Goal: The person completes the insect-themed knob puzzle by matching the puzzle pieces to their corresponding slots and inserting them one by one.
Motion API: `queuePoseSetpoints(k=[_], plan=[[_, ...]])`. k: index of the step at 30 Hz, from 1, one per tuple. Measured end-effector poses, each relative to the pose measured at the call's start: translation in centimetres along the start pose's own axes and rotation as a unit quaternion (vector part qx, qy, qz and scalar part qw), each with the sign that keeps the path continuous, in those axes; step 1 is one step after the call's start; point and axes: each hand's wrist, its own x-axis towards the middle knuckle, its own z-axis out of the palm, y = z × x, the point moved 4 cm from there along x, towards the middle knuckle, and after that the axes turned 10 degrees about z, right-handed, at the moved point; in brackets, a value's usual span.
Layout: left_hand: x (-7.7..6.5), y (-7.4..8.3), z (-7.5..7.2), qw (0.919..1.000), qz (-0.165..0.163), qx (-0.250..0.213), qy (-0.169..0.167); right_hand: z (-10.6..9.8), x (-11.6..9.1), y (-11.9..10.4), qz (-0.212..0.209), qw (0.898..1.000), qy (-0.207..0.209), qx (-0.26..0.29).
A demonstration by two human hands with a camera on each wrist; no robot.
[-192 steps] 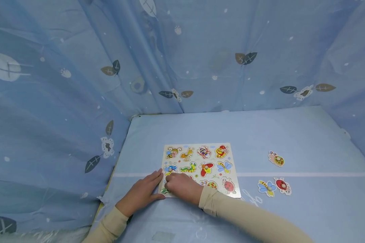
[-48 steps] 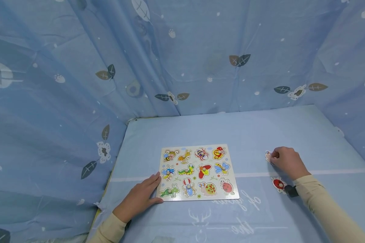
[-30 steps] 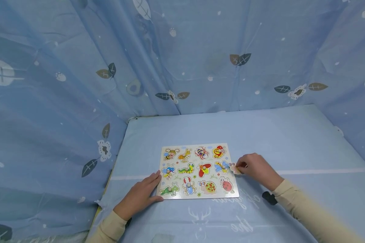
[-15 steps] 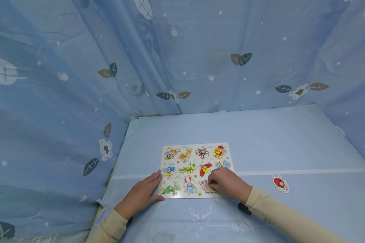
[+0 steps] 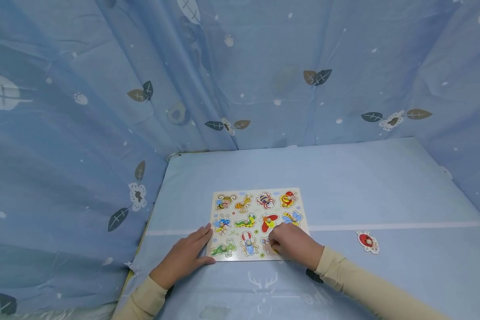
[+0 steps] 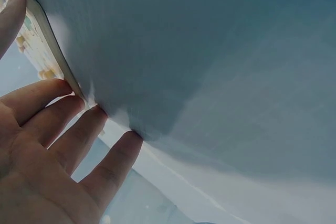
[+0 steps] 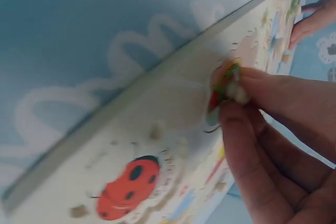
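Note:
My right hand [image 5: 294,244] pinches the knob of a snail puzzle piece [image 7: 223,90] between thumb and fingers, over the snail spot in the puzzle board's [image 5: 238,255] front row. In the right wrist view the piece looks tilted against the board, and part of it is hidden by the fingers. My left hand [image 5: 184,255] lies at the board's left edge, its outstretched fingertips [image 6: 100,114] touching that edge. Several insect pieces with knobs sit in the board. A printed ladybug [image 7: 128,187] shows at the front right spot in the right wrist view.
A red ladybug piece [image 5: 368,242] with a knob lies on the blue tablecloth [image 5: 416,191], right of the board. Blue patterned curtains [image 5: 272,80] hang behind the table and along its left side. A black device [image 5: 314,275] shows below my right wrist.
My right hand picked up the snail piece at the right, carried it left and lowered it to the board. Earlier, the blue-winged piece left the table for the board. My left hand has stayed.

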Motion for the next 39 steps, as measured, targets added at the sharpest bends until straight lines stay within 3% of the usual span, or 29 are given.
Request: queuePoseSetpoints(k=[4,8,13,17,25,33,39], plan=[[0.0,0.0,-0.1,1.0,-0.003,-0.002,-0.001,0.1,-0.1,1.0,0.019,0.998,-0.024,0.045],[-0.1,0.0,-0.1,1.0,-0.001,-0.004,-0.006,-0.8,-0.9,3.2,0.033,0.997,-0.022,0.069],[0.0,-0.1,0.1,1.0,0.003,0.005,-0.002,-4.0,-3.2,7.2,0.095,0.995,0.013,0.028],[0.0,-0.1,0.1,1.0,0.002,0.007,-0.002,-6.1,-6.0,10.7,0.17,0.985,0.021,-0.024],[0.0,0.0,0.0,0.9998,-0.013,-0.001,-0.012,-8.1,-10.6,15.7,0.214,0.975,0.01,-0.061],[-0.4,-0.1,-0.1,0.9995,-0.022,-0.013,-0.016,-7.9,-11.6,16.8,0.214,0.976,-0.015,-0.024],[-0.1,0.2,-0.2,0.9998,-0.007,-0.016,-0.009,-7.7,-12.2,17.0,0.235,0.972,-0.019,-0.016]])
